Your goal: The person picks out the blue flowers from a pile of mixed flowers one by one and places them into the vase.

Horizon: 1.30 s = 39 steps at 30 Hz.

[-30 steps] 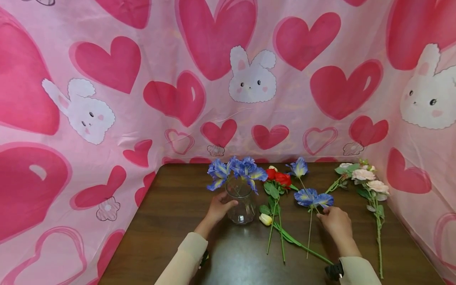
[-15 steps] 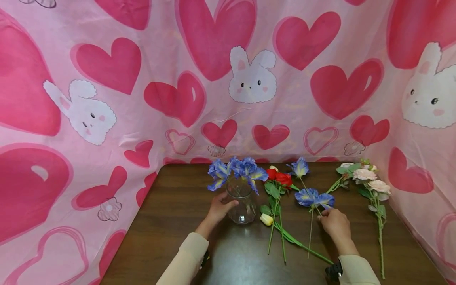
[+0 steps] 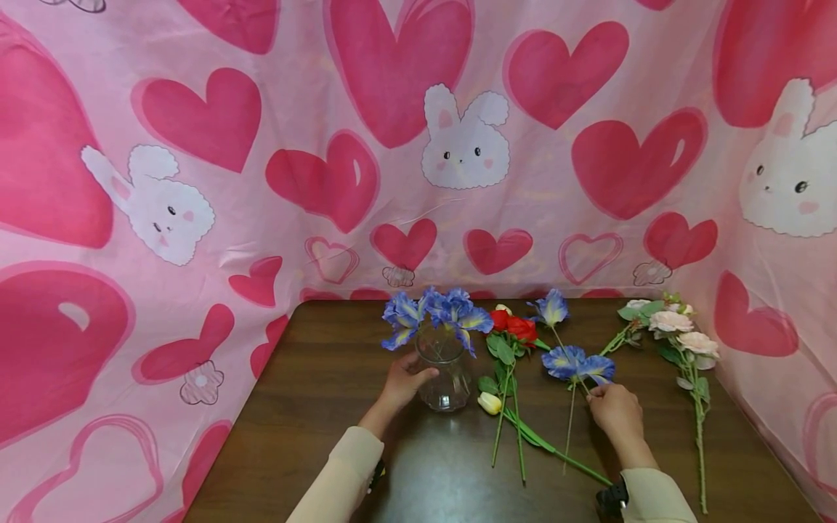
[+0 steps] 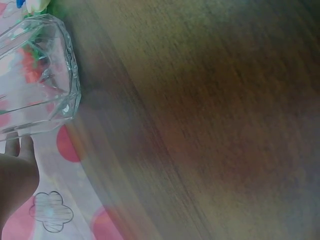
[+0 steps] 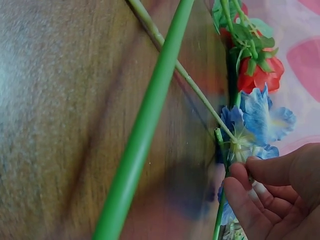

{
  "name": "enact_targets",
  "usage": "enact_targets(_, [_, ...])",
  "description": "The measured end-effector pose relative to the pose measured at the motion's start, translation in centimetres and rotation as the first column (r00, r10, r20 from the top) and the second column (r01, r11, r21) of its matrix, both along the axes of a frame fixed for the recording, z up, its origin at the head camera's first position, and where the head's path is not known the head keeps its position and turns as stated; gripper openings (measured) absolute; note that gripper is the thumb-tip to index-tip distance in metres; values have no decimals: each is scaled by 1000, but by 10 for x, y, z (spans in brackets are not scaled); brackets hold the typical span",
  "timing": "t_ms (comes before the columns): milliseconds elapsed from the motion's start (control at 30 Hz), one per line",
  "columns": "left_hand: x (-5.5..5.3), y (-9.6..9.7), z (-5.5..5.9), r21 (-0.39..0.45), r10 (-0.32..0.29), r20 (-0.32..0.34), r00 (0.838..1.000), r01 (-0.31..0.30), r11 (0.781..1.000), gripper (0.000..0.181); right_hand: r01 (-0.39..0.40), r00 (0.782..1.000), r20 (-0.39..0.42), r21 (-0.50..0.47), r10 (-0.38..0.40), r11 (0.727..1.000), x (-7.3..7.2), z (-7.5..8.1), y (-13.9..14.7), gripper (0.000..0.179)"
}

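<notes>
My left hand [image 3: 400, 383] holds the side of a clear glass vase [image 3: 446, 392], thumb toward the front. Several blue irises [image 3: 434, 314] stand in the vase, their heads spread over its rim. In the left wrist view, fingertips [image 4: 20, 146] show against the faceted glass. On the right, my right hand [image 3: 617, 418] pinches the stem of a blue iris [image 3: 575, 363] just under its bloom. Thumb and forefinger meet at that stem in the right wrist view, below the blue petals [image 5: 262, 117]. Another blue iris [image 3: 551, 308] lies just behind it.
Red roses [image 3: 519, 329] and a yellow-white tulip [image 3: 489, 403] lie between the vase and my right hand. The tulip's green stem [image 5: 145, 130] crosses close before the right wrist camera. Pale pink roses [image 3: 696, 345] lie at the far right of the wooden table [image 3: 314, 334]. A pink heart-printed cloth [image 3: 458, 211] hangs behind.
</notes>
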State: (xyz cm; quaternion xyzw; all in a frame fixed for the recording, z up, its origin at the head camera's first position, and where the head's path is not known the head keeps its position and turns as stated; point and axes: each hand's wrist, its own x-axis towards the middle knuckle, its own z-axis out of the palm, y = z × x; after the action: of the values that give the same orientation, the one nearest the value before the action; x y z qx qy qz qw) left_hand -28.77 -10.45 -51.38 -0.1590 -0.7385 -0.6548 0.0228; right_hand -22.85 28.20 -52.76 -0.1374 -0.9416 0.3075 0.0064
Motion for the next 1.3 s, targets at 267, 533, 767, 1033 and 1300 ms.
enact_targets(267, [-1,-1,-3,9,-19,-24,1000,19,1000,48,36,999,-14,-18,-36,999,0,2,3,23])
enact_targets(533, [-1,-1,-2,-1,-21,-27,999,21,1000,47,88,992,-85,-29,-91,996,1,5,3,23])
enact_targets(767, [-1,-1,-3,8,-21,-22,1000,21,1000,48,124,980,-151,-28,-127,992,1,11,1,23])
enact_targets(1033, [0,0,-2,12,-26,-31,999,26,1000,48,172,960,-205,-100,-189,980,4,20,-7,23])
enact_targets(1300, [2,0,1,-10,-24,-36,999,24,1000,49,164,919,-332,-164,-211,973,5,31,-28,21])
